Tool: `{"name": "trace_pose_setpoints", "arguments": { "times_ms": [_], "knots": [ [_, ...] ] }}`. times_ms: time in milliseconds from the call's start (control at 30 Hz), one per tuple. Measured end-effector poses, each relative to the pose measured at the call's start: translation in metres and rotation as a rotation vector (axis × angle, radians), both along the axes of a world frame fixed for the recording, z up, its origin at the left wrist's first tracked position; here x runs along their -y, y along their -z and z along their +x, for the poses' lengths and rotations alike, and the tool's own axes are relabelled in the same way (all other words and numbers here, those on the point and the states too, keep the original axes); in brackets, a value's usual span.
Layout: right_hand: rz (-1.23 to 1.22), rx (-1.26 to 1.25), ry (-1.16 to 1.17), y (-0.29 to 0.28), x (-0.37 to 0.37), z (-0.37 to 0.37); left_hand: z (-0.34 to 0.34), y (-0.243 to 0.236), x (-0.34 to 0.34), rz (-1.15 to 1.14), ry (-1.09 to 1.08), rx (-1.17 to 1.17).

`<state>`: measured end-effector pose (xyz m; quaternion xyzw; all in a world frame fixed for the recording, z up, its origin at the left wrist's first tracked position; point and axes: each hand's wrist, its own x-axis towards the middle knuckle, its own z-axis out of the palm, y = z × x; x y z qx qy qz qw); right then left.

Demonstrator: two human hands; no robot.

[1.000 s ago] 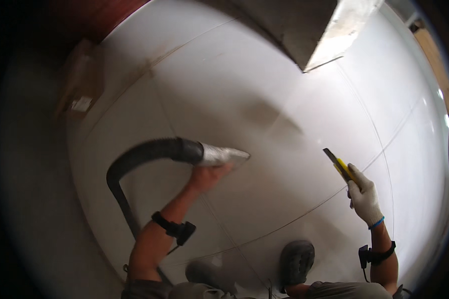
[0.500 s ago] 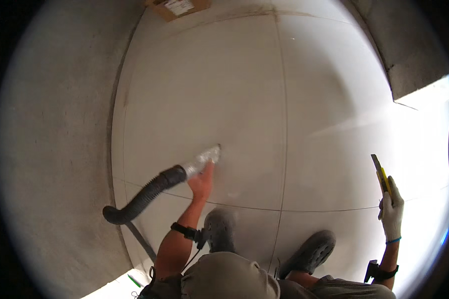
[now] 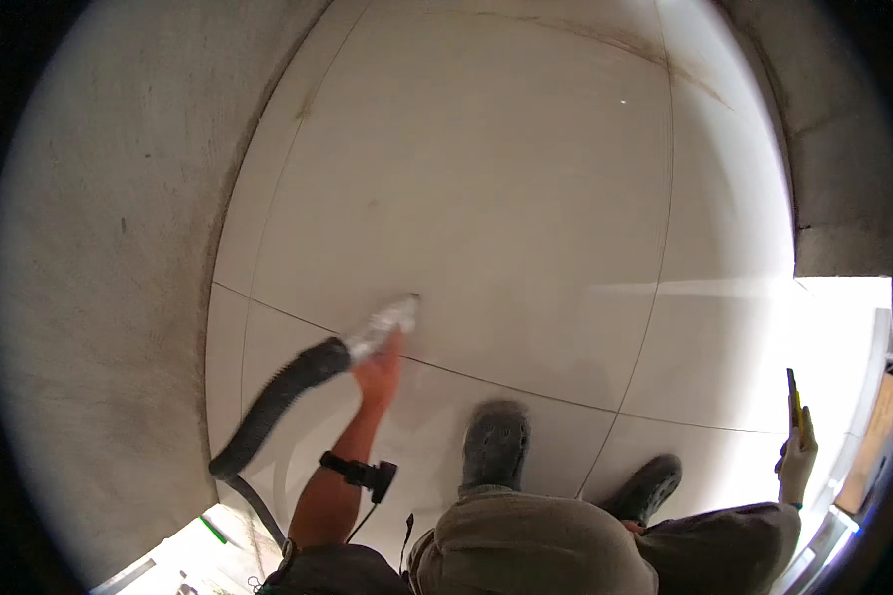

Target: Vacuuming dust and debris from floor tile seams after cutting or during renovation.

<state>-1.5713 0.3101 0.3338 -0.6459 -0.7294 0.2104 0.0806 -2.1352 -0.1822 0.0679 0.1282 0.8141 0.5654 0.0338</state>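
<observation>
My bare left hand (image 3: 380,369) is wrapped round a vacuum hose nozzle (image 3: 379,330), which is silvery and looks covered in clear plastic. It is slightly blurred, and its tip is close to the pale tiled floor (image 3: 506,238); I cannot tell if they touch. From the nozzle a black ribbed hose (image 3: 283,397) bends back toward the lower left. Out at the far right, my right hand (image 3: 797,464), in a white glove, grips a yellow and black utility knife (image 3: 794,402), its dark blade pointing away from me.
A grey concrete wall (image 3: 109,258) runs along the left, another wall (image 3: 838,139) along the upper right. My dark clogs (image 3: 497,444) stand on the tiles. Bright light floods the right side. A thin green object (image 3: 213,531) lies at the lower left.
My view has swung, and the cardboard box at the top has gone out of sight. The nozzle shows slightly further left; my right hand with the knife shows lower and further right.
</observation>
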Motion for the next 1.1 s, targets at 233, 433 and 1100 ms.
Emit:
{"name": "trace_pose_setpoints", "arguments": {
  "times_ms": [233, 433, 1100],
  "knots": [
    [-0.076, 0.170, 0.126, -0.044, 0.038, -0.123, 0.114, 0.098, -0.079, -0.338, 0.360, -0.324],
    [-0.107, -0.387, -0.027, -0.049, 0.007, -0.013, 0.019, 0.040, -0.106, -0.043, 0.054, -0.310],
    [0.088, 0.214, -0.329, -0.040, 0.112, -0.253, -0.181, 0.059, 0.041, 0.301, -0.199, -0.049]
  ]
}}
